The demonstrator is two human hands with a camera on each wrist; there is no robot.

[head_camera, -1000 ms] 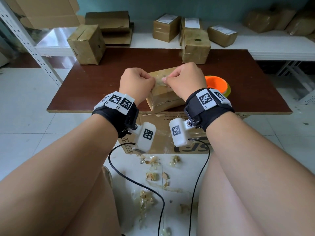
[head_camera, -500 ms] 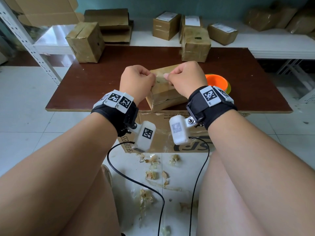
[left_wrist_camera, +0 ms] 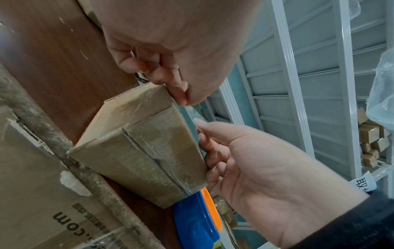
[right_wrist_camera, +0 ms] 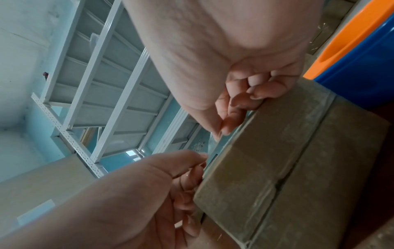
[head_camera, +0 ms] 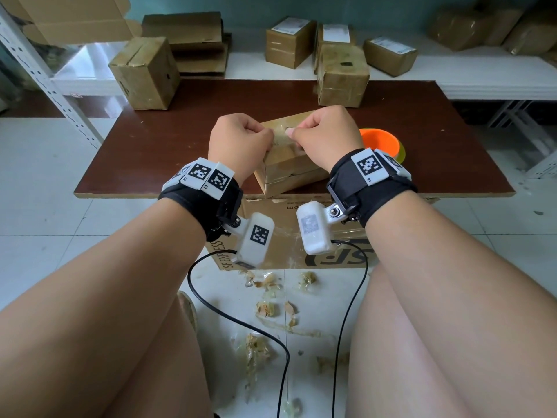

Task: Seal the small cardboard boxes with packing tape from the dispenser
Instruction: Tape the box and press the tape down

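At near table edge (head_camera: 135,193): small box (head_camera: 289,168), flaps closed, contents unseen. Left hand (head_camera: 238,140) and right hand (head_camera: 327,134) pinch clear tape strip (left_wrist_camera: 193,112) over top. Wrist views show blue dispenser (left_wrist_camera: 192,222) behind; head view only orange.

Tan cardboard box (head_camera: 289,164), glossy clear tape over it. Dark reddish-brown worktop (head_camera: 168,140). Orange-and-blue tape dispenser (head_camera: 381,141). Black wrist straps (head_camera: 370,188) with black-white square-pattern markers. White floor tiles (head_camera: 54,221), pale teal wall (head_camera: 241,4).
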